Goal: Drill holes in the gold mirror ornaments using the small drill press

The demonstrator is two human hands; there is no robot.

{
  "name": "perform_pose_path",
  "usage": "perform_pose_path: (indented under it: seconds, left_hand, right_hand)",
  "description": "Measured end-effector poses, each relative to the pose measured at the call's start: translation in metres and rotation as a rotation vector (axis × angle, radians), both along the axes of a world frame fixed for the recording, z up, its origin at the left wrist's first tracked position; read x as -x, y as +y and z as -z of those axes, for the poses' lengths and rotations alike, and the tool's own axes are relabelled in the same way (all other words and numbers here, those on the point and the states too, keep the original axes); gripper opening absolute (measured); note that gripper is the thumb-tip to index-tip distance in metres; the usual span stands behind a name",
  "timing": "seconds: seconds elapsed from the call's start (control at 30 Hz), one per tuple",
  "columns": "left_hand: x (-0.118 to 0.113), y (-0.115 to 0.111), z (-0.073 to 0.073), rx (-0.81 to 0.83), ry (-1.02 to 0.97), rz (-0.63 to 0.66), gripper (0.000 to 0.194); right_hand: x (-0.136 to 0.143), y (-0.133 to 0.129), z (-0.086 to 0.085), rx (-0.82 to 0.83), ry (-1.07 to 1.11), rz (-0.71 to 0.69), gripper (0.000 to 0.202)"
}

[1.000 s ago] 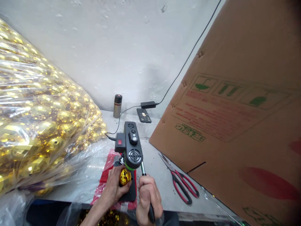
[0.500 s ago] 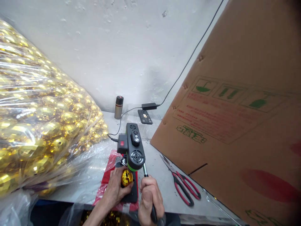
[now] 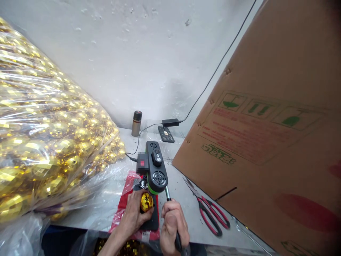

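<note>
My left hand (image 3: 136,210) is closed around a shiny gold faceted ball (image 3: 146,202), holding it over the dark base (image 3: 152,223) of a small black and green machine (image 3: 157,167). A red plastic sheet (image 3: 121,208) lies under the base. My right hand (image 3: 173,225) grips the machine's metal lever (image 3: 167,193), its fingers wrapped round the black handle in front of the machine, right of the ball. The ball sits just below the machine's head; its underside is hidden by my fingers.
A big clear bag (image 3: 58,142) of gold balls fills the left. Red-handled scissors (image 3: 213,215) lie beside a large cardboard box (image 3: 253,142) on the right. Behind the machine are a bottle (image 3: 136,124), a phone (image 3: 166,134) and a power adapter (image 3: 171,122) with its cable.
The whole view has shifted slightly, so things appear a little further right. Both hands keep the same holds on the ball and the lever.
</note>
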State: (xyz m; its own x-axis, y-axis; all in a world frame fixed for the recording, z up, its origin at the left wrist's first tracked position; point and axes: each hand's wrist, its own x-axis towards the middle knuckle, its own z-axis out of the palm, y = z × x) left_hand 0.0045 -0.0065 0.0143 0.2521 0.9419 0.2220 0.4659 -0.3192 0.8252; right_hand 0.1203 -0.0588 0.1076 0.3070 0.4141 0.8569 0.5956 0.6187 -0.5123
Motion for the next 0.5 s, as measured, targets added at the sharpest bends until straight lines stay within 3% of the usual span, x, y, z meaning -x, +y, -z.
perform_pose_path:
  seconds: [0.23,0.5]
  left_hand:
    - [0.0,0.0,0.001,0.029,0.004,0.003,0.049]
    - [0.0,0.0,-0.008,0.071,-0.005,0.028,0.049]
  right_hand:
    - [0.002,0.0,-0.003,0.005,0.004,0.021,0.039]
    - [-0.003,0.003,0.031,-0.016,-0.145,0.085,0.039]
